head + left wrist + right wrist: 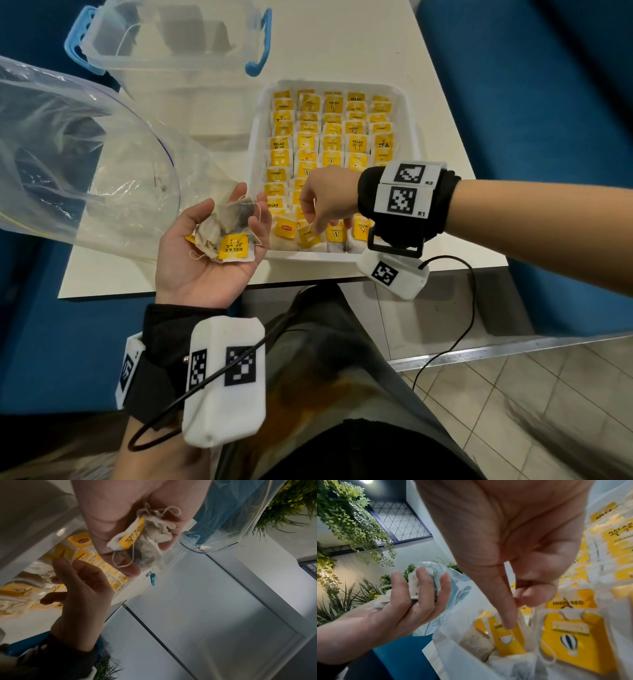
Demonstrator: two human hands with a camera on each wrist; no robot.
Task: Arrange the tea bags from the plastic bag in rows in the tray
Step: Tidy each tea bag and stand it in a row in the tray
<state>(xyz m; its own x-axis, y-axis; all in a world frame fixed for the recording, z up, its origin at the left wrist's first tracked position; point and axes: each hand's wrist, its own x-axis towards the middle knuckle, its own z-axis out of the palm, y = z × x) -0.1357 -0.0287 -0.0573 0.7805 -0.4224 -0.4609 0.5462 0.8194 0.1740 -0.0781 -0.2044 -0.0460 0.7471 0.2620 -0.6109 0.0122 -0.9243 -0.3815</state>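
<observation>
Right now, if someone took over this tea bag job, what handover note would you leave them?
Left hand: palm up beside the tray, cupping a small clump of tea bags.
Right hand: over the tray's near row, fingertips on a yellow-tagged bag.
Done: most of the tray is filled in rows.
Left: finish the near row with the cupped bags; the plastic bag looks nearly empty.

We see thin, glossy, crinkled clear film in the plastic bag [78,154], soft matt filter paper with smooth yellow paper tags on the tea bags [226,233], matt white plastic in the tray [257,144], and a smooth, matt tabletop [342,44].
</observation>
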